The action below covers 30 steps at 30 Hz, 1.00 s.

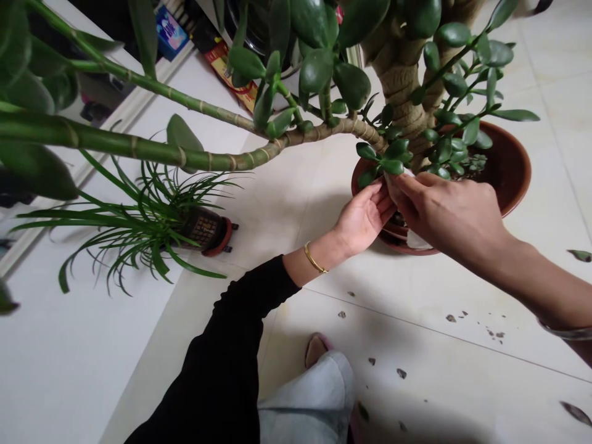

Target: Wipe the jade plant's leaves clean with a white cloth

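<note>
A large jade plant with glossy leaves [392,166] grows from a reddish-brown pot [518,166]. Low on its near side, the thumb and fingertips of my left hand [363,219] close at a small leaf, palm turned up; the exact grip is partly hidden. My right hand [457,206] comes in from the right, its fingers closed on a white tissue [419,240] pressed against the same leaf cluster. Part of the tissue hangs below my fingers, in front of the pot rim. The two hands meet at the fingertips.
A thick green branch [185,157] stretches left across the view. A spiky-leaved plant in a dark pot [203,228] stands on the left. Dry leaf bits [401,373] lie scattered over the pale tiles. A blue box [170,31] is at upper left. My slippered foot [317,350] is below.
</note>
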Each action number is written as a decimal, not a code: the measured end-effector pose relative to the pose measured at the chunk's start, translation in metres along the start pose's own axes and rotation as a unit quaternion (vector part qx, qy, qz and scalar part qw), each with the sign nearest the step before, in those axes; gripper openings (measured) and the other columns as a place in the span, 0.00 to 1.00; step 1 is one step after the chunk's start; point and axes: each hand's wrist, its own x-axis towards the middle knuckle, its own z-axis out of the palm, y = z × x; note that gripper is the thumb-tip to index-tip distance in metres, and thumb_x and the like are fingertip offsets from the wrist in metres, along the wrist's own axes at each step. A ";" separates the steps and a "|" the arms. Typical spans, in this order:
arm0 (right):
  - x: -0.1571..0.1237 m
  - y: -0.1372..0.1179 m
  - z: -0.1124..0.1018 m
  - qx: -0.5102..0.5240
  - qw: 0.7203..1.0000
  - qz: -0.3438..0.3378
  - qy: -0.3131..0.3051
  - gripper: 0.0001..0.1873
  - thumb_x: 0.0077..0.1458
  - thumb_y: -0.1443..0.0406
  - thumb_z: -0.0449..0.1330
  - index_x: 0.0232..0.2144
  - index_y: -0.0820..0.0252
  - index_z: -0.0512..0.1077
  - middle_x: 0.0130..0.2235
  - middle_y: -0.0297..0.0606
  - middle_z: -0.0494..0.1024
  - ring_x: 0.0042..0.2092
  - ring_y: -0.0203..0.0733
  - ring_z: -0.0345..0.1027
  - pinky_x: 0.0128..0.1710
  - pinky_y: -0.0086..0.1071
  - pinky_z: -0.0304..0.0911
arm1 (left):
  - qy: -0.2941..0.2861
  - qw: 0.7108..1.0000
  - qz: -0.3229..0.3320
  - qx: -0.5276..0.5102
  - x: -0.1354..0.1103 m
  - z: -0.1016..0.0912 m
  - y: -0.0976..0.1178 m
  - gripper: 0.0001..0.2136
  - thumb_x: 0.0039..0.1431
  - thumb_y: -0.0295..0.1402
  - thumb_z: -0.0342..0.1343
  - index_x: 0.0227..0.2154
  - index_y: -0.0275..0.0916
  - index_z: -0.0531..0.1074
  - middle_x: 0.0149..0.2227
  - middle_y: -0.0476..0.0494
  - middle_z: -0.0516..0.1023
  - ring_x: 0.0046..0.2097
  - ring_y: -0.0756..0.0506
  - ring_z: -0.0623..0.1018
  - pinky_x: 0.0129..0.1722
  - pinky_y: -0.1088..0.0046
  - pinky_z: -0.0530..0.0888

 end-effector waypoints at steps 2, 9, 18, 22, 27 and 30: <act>0.003 -0.002 -0.001 0.005 1.000 -0.006 0.002 0.29 0.72 0.59 0.44 0.69 0.57 0.68 0.40 0.50 0.83 0.28 0.42 0.67 0.31 0.34 0.47 | -0.012 1.000 0.007 0.016 0.002 -0.002 0.000 0.10 0.72 0.28 0.52 0.38 0.39 0.80 0.48 0.45 0.84 0.67 0.44 0.75 0.66 0.68 0.72; 0.007 -0.006 0.001 0.006 0.999 -0.029 0.022 0.30 0.70 0.60 0.44 0.70 0.60 0.66 0.38 0.51 0.82 0.27 0.42 0.66 0.30 0.34 0.48 | -0.017 0.999 0.017 0.030 0.002 -0.003 0.005 0.10 0.71 0.29 0.53 0.43 0.38 0.80 0.53 0.43 0.84 0.68 0.43 0.74 0.65 0.69 0.71; -0.019 0.005 -0.001 -0.030 0.999 -0.021 0.003 0.31 0.73 0.61 0.43 0.74 0.56 0.63 0.40 0.48 0.84 0.24 0.36 0.63 0.26 0.35 0.38 | -0.042 0.999 0.002 0.007 0.000 -0.003 0.006 0.15 0.72 0.27 0.49 0.53 0.39 0.78 0.63 0.43 0.80 0.69 0.46 0.74 0.68 0.70 0.69; -0.010 0.005 -0.006 -0.051 0.999 -0.013 0.005 0.32 0.77 0.59 0.36 0.73 0.58 0.64 0.39 0.47 0.83 0.25 0.37 0.63 0.25 0.35 0.38 | -0.021 1.000 0.000 0.006 0.001 -0.003 0.004 0.12 0.70 0.28 0.51 0.47 0.38 0.79 0.60 0.42 0.82 0.70 0.43 0.73 0.68 0.68 0.70; -0.017 0.002 0.001 -0.041 0.998 -0.039 0.007 0.31 0.73 0.62 0.43 0.72 0.58 0.65 0.40 0.47 0.84 0.23 0.36 0.61 0.24 0.34 0.37 | -0.027 1.000 0.001 0.009 0.000 -0.005 0.005 0.11 0.71 0.28 0.50 0.42 0.39 0.78 0.59 0.43 0.83 0.70 0.45 0.73 0.69 0.68 0.70; -0.030 0.003 0.008 -0.031 0.998 -0.052 0.001 0.31 0.71 0.62 0.46 0.72 0.55 0.65 0.41 0.45 0.85 0.22 0.36 0.61 0.23 0.34 0.35 | -0.055 0.998 0.000 0.019 0.000 -0.006 0.005 0.11 0.71 0.27 0.49 0.45 0.40 0.78 0.61 0.43 0.82 0.71 0.45 0.72 0.70 0.68 0.68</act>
